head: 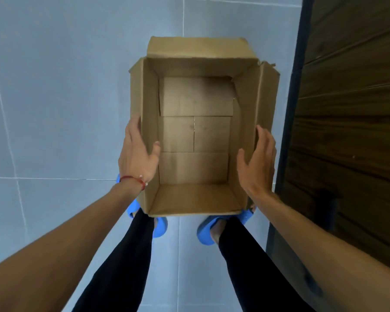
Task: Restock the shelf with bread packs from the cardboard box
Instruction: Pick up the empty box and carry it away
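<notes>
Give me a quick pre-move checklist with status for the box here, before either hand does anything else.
1. cardboard box contents: no bread packs visible, only bare bottom flaps. Not ok for restocking.
2. left hand on the left wall, thumb inside the rim: ok.
3. right hand at the right wall, fingers spread; firm contact: cannot tell.
4. Top flaps folded open: ok.
5. Box lifted or resting on the tiled floor: cannot tell.
6. Shelf stock: only a dark wooden panel shows; cannot tell.
</notes>
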